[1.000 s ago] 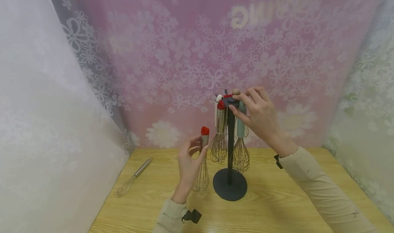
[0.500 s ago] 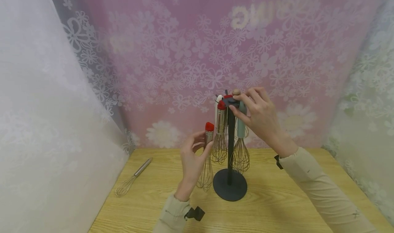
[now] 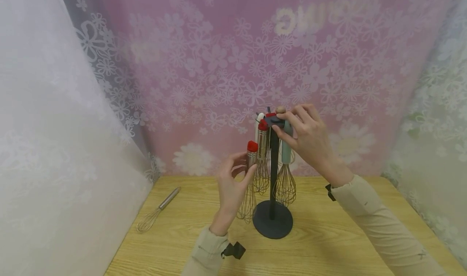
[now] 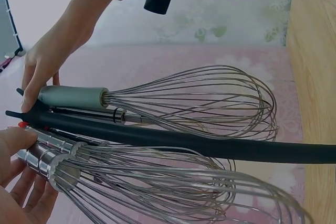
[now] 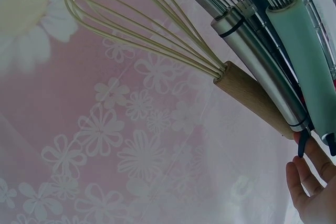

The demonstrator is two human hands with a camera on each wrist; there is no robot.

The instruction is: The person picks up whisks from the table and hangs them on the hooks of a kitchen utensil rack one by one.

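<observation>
My left hand (image 3: 231,187) holds a red-topped metal whisk (image 3: 252,147) by its handle, wires down, just left of the black whisk stand (image 3: 274,174). With thumb and fingers my right hand (image 3: 310,132) grips the hooked top of that stand. A second red-topped metal whisk (image 3: 262,140) hangs close beside the held one. On the stand's right side hangs a whisk with a mint-green handle (image 3: 286,153). The right wrist view shows a wooden-handled whisk (image 5: 252,98) and a steel-handled whisk (image 5: 262,66) hanging there too. A white handle (image 3: 258,126) is partly hidden at the back.
A small metal whisk (image 3: 164,204) lies on the wooden table (image 3: 310,251) at the left. The stand's round base (image 3: 273,227) rests near the table's middle. Flowered curtains (image 3: 219,65) enclose the back and both sides.
My left hand has moved right and upward with the red-topped whisk, bringing it nearer the stand. The right hand has kept its place on the stand's top.
</observation>
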